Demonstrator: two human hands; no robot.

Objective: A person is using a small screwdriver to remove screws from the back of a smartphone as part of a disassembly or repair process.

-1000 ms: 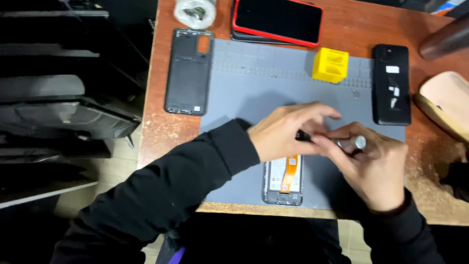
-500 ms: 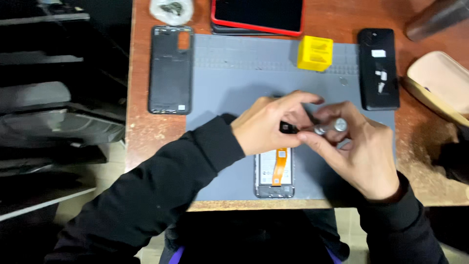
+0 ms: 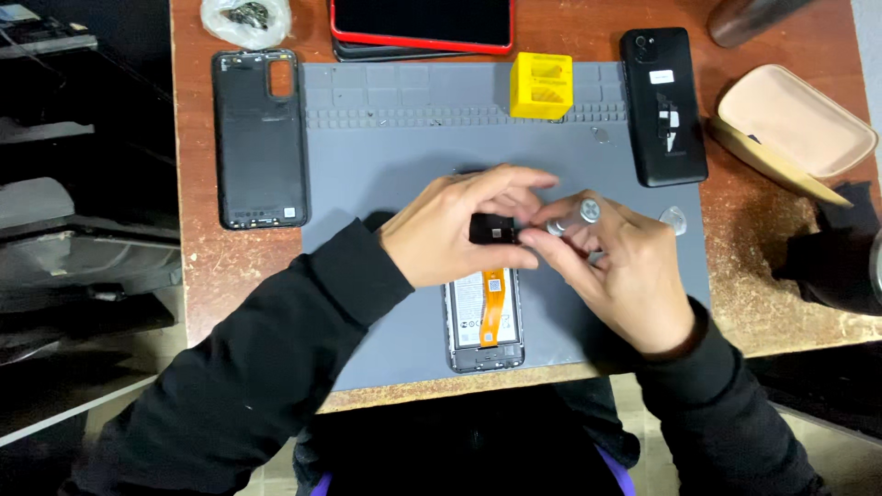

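Near the middle of the frame the person's left hand (image 3: pixel 459 230) pinches a small black rectangular part (image 3: pixel 492 229) between thumb and curled fingers, holding it just above the opened phone with an orange flex ribbon (image 3: pixel 484 317), which lies on the grey silicone work mat (image 3: pixel 386 165) at lower centre. The right hand (image 3: pixel 625 276) is closed around a silver metal-handled tool (image 3: pixel 574 218), its fingers wrapped narrow on the shaft, and the tool's tip end meets the black part; the two hands touch there.

In the upper left of the frame a detached black plastic back cover (image 3: pixel 260 138) lies on the reddish-brown wooden table (image 3: pixel 197 257), just beside the mat's edge. At top centre sits a flat device with a red rim (image 3: pixel 421 23), and below it, on the mat, a small yellow plastic block (image 3: pixel 541 85). To its right lies a black phone, back side up (image 3: pixel 663 106). A beige oval case (image 3: pixel 795 124) rests open at the upper right.
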